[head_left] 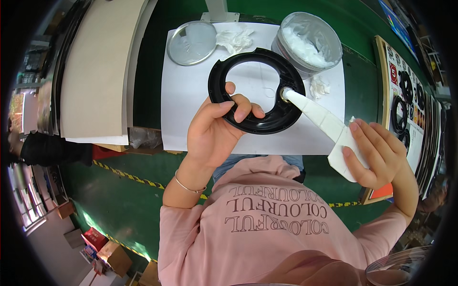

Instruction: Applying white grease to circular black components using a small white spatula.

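My left hand [217, 128] grips a black plastic ring [292, 76] from its near left side, with fingers curled through the large opening. The ring is held up over a white sheet [181, 114]. On the ring's right side is a small round hole with a metallic-looking edge. My right hand [379, 155] is closed on the broad end of a white, flat, tapering tool [317, 117], possibly a paper-wrapped or plastic spatula. The tool's narrow tip is at that small hole, touching or just inside it; I cannot tell which.
At the back right of the sheet stands a clear bucket [286, 55] with white material inside. A round translucent lid [191, 43] and crumpled tissue [234, 40] lie at the back left. More tissue [319, 88] sits by the bucket. A picture board [396, 86] stands at right, beige panels [98, 66] at left.
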`<state>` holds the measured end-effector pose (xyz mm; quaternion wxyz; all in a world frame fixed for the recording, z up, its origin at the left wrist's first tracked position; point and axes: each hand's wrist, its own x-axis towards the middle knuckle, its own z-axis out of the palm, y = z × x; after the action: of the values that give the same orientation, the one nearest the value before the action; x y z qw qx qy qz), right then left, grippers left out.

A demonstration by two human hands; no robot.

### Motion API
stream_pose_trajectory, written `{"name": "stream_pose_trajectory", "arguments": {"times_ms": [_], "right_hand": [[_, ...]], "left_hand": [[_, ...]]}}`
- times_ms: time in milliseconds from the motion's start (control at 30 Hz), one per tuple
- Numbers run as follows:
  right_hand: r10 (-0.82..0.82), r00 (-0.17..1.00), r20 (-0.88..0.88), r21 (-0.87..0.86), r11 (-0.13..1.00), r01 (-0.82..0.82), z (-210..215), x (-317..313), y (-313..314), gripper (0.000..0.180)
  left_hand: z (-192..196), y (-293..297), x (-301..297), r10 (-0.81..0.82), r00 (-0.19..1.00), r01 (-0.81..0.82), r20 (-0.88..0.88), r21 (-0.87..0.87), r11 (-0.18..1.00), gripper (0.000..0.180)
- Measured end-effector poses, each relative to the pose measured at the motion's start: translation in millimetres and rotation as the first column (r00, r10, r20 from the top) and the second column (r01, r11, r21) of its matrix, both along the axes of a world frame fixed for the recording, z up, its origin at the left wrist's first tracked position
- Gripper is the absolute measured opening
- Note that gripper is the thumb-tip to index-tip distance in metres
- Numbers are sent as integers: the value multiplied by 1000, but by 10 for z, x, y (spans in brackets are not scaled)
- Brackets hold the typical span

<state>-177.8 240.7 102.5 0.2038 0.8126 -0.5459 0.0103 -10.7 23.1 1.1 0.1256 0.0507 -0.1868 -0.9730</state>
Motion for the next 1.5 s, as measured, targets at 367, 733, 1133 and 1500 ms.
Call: {"name": "stream_pose_trajectory", "arguments": {"times_ms": [367,733,1133,1500], "right_hand": [[-9,987,-161,33,999,14,15,55,-38,17],[23,964,-263,109,994,6,137,128,-95,16],[-355,721,594,72,917,392,83,-4,-15,13],[-213,764,609,17,967,256,-24,-48,-43,16]], "left_hand": [[-21,-18,-1,8,1000,-6,14,-124,992,26],[-36,-16,4,68,997,-56,42,-246,968,27],[-3,2,13,76,996,-62,36,-295,954,27],[26,19,6,80,996,-67,28,-322,944,28]]}}
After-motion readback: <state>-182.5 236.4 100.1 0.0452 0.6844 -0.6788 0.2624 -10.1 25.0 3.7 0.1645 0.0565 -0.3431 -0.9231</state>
